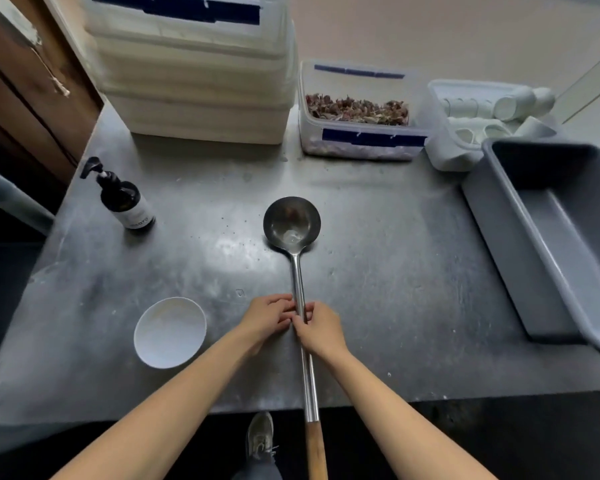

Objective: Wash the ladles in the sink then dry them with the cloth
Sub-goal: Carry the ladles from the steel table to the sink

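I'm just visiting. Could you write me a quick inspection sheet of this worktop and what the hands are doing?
Surface: grey metal worktop, scuffed and speckled.
Job's things: one long ladle, bowl up, metal shaft, wooden end overhanging the near edge. No sink or cloth seen.
Clutter: pump bottle, white bowl, grey tub, lidded box of dried plant matter, stacked white containers, tray of white cups.
Grip: left hand and right hand both pinch the shaft.
Cables: nothing seen.
Surroundings: wooden panel, beige floor.

steel table (378, 271) | on it: ladle (293, 223), bowl (170, 332), pump btl (125, 199), grey tub (551, 237), containers (357, 112)
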